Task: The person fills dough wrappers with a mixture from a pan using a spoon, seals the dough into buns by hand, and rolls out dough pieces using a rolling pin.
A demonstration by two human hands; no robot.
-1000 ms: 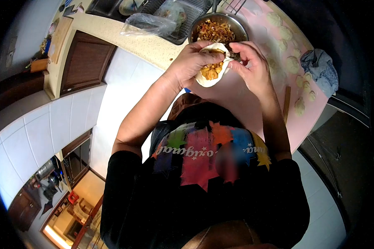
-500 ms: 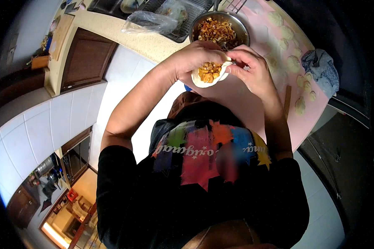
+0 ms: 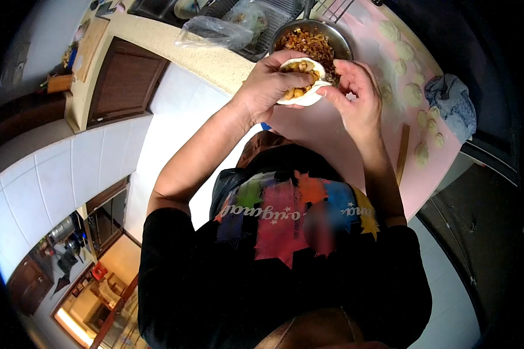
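My left hand (image 3: 262, 90) holds a round, pale dough wrapper (image 3: 314, 100) with a chunky brown filling (image 3: 300, 91) in it, and its thumb lies over the filling. On the other side, my right hand (image 3: 358, 93) has its fingers apart, with the thumb at the wrapper's edge. Just beyond both hands stands a steel pan (image 3: 348, 43) of chopped brown filling (image 3: 303, 42). The handle of the pan points away from me.
On the pink work surface (image 3: 384, 151) lie several flattened dough pieces (image 3: 413, 94), a thin wooden rolling pin (image 3: 403, 154) and a crumpled blue-grey cloth (image 3: 453, 104). Left of the pan are a black dish rack (image 3: 276, 29) and a clear plastic bag (image 3: 209, 34).
My right hand has opened from its pinch on the wrapper's edge. The wrapper has turned and moved slightly up and right, and my left thumb now lies across the filling.
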